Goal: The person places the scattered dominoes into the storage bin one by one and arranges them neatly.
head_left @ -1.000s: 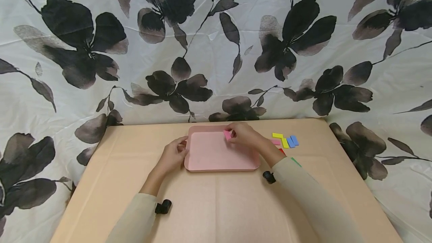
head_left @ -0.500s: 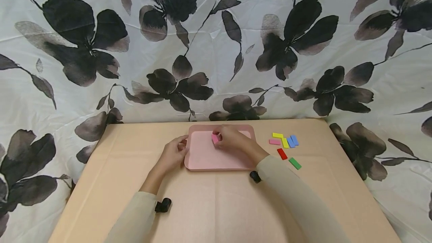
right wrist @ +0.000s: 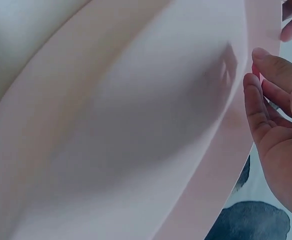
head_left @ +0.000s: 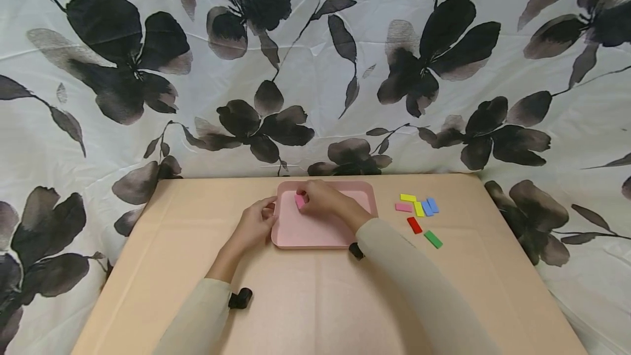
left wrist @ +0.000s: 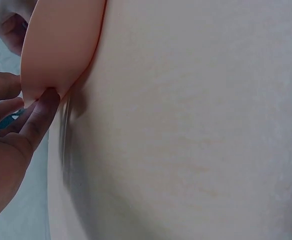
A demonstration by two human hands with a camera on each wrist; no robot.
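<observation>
In the head view a pink rectangular tray (head_left: 315, 235) lies on the table. My left hand (head_left: 253, 225) holds it at its left rim; the left wrist view shows the thumb (left wrist: 47, 105) against the tray's outer side and other fingers at the rim. Above the tray's upper left part, my right hand (head_left: 322, 200) pinches a small bright pink block (head_left: 299, 201) between thumb and fingertips. Only a sliver of that block (right wrist: 256, 70) shows in the right wrist view, the rest being covered by fingers.
Right of the tray lie several small flat blocks: yellow (head_left: 407, 198), pink (head_left: 403, 207), blue (head_left: 432, 205), red (head_left: 414, 225) and green (head_left: 433, 239). A flower-patterned cloth (head_left: 315, 70) hangs behind the table's far edge (head_left: 222, 179).
My right hand has moved left over the tray with the pink block, uncovering the red and green blocks on the table. The left hand has stayed at the tray's left rim.
</observation>
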